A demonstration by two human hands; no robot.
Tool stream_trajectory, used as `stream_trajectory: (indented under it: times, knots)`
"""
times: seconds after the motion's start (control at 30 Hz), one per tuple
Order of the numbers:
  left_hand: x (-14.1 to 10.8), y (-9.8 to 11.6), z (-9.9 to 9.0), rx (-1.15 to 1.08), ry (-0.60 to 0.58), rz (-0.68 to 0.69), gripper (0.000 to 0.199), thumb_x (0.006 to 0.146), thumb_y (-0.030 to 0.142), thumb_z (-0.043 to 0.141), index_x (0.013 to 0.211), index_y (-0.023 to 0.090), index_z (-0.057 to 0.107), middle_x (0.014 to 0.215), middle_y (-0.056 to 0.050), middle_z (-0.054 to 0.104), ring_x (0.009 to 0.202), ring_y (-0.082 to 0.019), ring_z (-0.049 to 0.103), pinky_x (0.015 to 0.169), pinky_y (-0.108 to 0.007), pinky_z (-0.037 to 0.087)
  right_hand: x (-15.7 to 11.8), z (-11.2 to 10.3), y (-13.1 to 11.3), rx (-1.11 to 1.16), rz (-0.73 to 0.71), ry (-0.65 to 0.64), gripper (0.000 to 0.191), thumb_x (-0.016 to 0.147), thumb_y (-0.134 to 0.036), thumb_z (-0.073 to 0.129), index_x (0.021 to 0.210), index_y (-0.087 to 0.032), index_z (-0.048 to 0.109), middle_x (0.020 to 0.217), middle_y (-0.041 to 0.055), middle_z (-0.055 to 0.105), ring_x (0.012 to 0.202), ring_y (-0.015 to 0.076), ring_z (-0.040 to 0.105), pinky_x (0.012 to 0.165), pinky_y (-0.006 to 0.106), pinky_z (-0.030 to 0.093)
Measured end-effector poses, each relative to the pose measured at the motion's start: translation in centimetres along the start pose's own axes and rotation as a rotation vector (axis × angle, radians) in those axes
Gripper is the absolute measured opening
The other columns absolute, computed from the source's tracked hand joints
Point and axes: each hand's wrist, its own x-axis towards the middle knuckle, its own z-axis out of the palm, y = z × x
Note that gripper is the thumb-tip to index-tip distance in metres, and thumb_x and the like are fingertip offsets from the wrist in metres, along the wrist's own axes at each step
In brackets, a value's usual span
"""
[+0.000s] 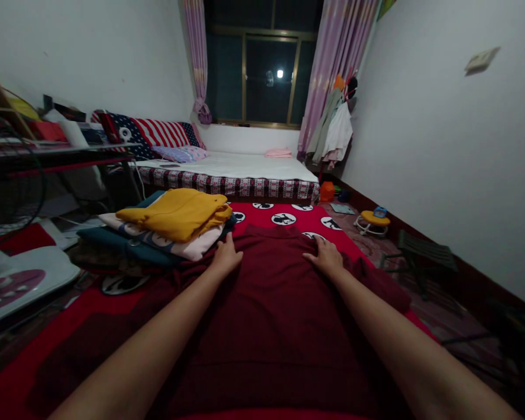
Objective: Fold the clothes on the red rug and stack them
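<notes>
A dark red garment (275, 291) lies spread out on a red cloth (262, 211) with round black-and-white prints. My left hand (227, 255) rests on the garment's left upper part, fingers apart, close to a stack of folded clothes. On top of that stack is a yellow garment (179, 213), above a pale pink one (199, 244) and a dark teal one (122, 245). On the garment's right upper part lies my right hand (326, 256), its fingers spread and holding nothing. One sleeve (380, 286) extends to the right of my right forearm.
A low bed (245, 164) stands beyond the cloth, under the window. At the left are a cluttered desk (56, 153) and a white appliance (26, 280). To the right stand a small yellow-topped stool (373, 219) and a dark folding stool (426, 251).
</notes>
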Motion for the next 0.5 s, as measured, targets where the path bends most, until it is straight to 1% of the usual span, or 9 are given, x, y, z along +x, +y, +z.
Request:
stream_trajectory:
  times: [0.07,0.13,0.17,0.23,0.3,0.37,0.4,0.43,0.5]
  knots:
    - [1.3,-0.3,0.7,0.003,-0.001,-0.028,0.058,0.076,0.022,0.065,0.129,0.005,0.048,0.120,-0.026,0.058,0.112,-0.036,0.060,0.092,-0.042,0.046,-0.1,0.3,0.0,0.023,0.012,-0.026,0.070,0.082,-0.052,0.059,0.141,-0.019,0.040,0.129,0.0152,0.057,0.113,0.0301,0.057,0.085,0.038,0.047]
    - [1.8,-0.8,1.0,-0.016,0.004,0.006,0.034,0.077,0.020,0.062,0.109,0.008,0.061,0.105,-0.020,0.067,0.107,-0.033,0.063,0.091,-0.037,0.047,0.0,0.2,-0.1,0.047,-0.020,-0.060,0.052,0.085,-0.048,0.054,0.131,-0.024,0.053,0.120,0.0104,0.065,0.108,0.0276,0.061,0.081,0.035,0.048]
    - [1.9,-0.9,0.9,-0.032,0.006,0.025,0.026,0.078,0.019,0.060,0.102,0.011,0.064,0.097,-0.015,0.069,0.101,-0.029,0.065,0.088,-0.034,0.049,0.1,0.0,-0.2,0.053,-0.051,-0.057,0.043,0.087,-0.045,0.052,0.125,-0.026,0.060,0.114,0.0080,0.068,0.104,0.0261,0.063,0.079,0.033,0.048]
    - [2.2,-1.0,0.6,-0.069,0.037,0.058,0.022,0.082,0.021,0.054,0.101,0.015,0.063,0.089,-0.008,0.070,0.092,-0.023,0.068,0.084,-0.030,0.050,0.6,-0.8,-0.4,0.063,-0.125,0.023,0.033,0.089,-0.040,0.048,0.115,-0.029,0.067,0.105,0.0049,0.072,0.098,0.0234,0.065,0.076,0.031,0.048]
    - [2.8,-0.6,0.0,-0.119,0.186,0.119,0.023,0.083,0.019,0.052,0.103,0.016,0.062,0.095,-0.007,0.069,0.095,-0.022,0.066,0.088,-0.031,0.050,1.7,-1.8,-0.7,0.084,-0.184,0.173,0.033,0.091,-0.038,0.046,0.116,-0.030,0.066,0.103,0.0044,0.072,0.093,0.0224,0.065,0.075,0.030,0.047]
    - [3.7,0.1,-0.3,-0.184,0.384,0.222,0.024,0.080,0.014,0.053,0.103,0.014,0.061,0.106,-0.010,0.064,0.107,-0.023,0.060,0.097,-0.035,0.045,3.3,-2.7,-1.0,0.113,-0.200,0.316,0.034,0.092,-0.037,0.044,0.119,-0.030,0.065,0.105,0.0052,0.071,0.093,0.0229,0.064,0.076,0.032,0.047]
    - [4.2,0.5,-0.2,-0.218,0.452,0.281,0.028,0.079,0.012,0.054,0.106,0.012,0.060,0.113,-0.012,0.061,0.113,-0.024,0.056,0.101,-0.036,0.043,4.2,-2.9,-1.1,0.120,-0.189,0.364,0.035,0.093,-0.036,0.044,0.120,-0.029,0.064,0.107,0.0060,0.070,0.094,0.0236,0.063,0.078,0.033,0.047]
    - [4.7,0.8,-0.1,-0.245,0.471,0.335,0.035,0.078,0.011,0.055,0.113,0.011,0.057,0.121,-0.015,0.056,0.120,-0.025,0.052,0.105,-0.038,0.040,5.1,-3.0,-1.3,0.116,-0.167,0.388,0.035,0.092,-0.034,0.045,0.122,-0.028,0.062,0.109,0.0076,0.068,0.096,0.0246,0.062,0.079,0.035,0.046]
    - [4.9,1.2,0.5,-0.255,0.357,0.417,0.059,0.075,0.012,0.062,0.131,0.009,0.045,0.141,-0.019,0.037,0.134,-0.028,0.038,0.111,-0.040,0.033,6.1,-2.9,-1.6,0.081,-0.112,0.358,0.042,0.088,-0.029,0.053,0.129,-0.022,0.056,0.115,0.0122,0.063,0.103,0.0278,0.059,0.084,0.039,0.046]
